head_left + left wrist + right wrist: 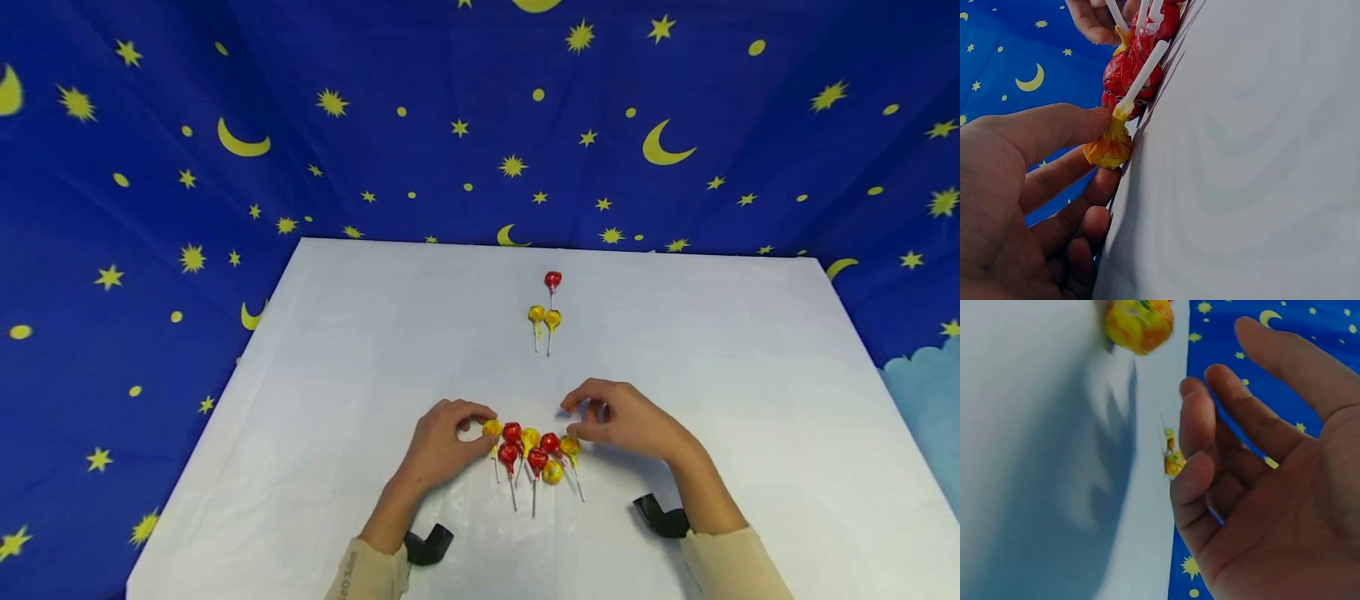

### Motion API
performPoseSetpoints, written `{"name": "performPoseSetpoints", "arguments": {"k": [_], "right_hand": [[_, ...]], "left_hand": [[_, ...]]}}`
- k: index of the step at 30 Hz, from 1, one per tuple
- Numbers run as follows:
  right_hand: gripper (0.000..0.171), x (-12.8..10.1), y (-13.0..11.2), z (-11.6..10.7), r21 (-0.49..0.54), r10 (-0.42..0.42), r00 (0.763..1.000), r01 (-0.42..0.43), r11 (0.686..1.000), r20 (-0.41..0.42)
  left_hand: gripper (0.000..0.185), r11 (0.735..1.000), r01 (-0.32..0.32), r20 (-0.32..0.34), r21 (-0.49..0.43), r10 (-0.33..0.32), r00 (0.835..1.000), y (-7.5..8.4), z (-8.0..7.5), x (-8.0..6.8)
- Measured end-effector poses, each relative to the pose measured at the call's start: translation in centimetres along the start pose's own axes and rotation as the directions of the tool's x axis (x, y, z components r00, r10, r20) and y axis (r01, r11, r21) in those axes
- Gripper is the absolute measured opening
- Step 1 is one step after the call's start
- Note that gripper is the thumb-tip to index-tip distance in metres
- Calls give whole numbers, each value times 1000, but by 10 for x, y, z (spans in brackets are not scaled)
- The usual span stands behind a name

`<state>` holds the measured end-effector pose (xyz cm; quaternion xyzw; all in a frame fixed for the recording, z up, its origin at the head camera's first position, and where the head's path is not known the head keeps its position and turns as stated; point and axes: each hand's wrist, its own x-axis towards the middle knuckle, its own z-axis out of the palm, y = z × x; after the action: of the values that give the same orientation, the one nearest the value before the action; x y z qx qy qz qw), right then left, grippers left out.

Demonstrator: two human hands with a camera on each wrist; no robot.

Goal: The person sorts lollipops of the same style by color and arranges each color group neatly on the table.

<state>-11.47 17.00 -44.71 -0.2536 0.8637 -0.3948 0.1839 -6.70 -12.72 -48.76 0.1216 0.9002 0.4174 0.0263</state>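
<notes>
A white table (337,400) fills the lower and middle part of the head view, its far edge running across the centre of the frame. Near the lower centre lies a tight cluster of red and yellow lollipops (531,454), heads touching, white sticks pointing toward the bottom edge. Well apart, just above the frame's centre, lie three more: one red lollipop (552,280) with two yellow lollipops (544,317) side by side just below it.
</notes>
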Motion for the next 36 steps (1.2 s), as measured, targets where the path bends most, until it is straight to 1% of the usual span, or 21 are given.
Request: {"name": "performPoseSetpoints", "arguments": {"k": [5,11,15,19,26,32,36], "right_hand": [[32,-9,5,10,-30,1,1000,-1,1000,-13],[32,-13,3,22,-17,-14,1000,14,1000,-19],[30,-14,1,27,11,14,999,-13,1000,-39],[27,-16,1,30,41,53,997,-51,998,-57],[22,-20,3,33,19,88,993,-87,996,-83],[21,-22,1,34,-5,100,989,-101,995,-109],[20,-21,-1,35,-22,100,987,-103,994,-123]], "left_hand": [[21,1000,-11,2,1,11,1000,0,1,0],[23,1000,0,-1,11,0,1000,-1,-1,2],[22,1000,-2,4,11,2,1000,0,-2,2],[22,1000,15,15,-6,-14,1000,1,0,2],[22,999,39,29,-18,-39,999,6,2,2],[18,996,88,72,9,-89,993,12,0,6],[17,995,96,101,33,-99,990,14,-4,11]]}}
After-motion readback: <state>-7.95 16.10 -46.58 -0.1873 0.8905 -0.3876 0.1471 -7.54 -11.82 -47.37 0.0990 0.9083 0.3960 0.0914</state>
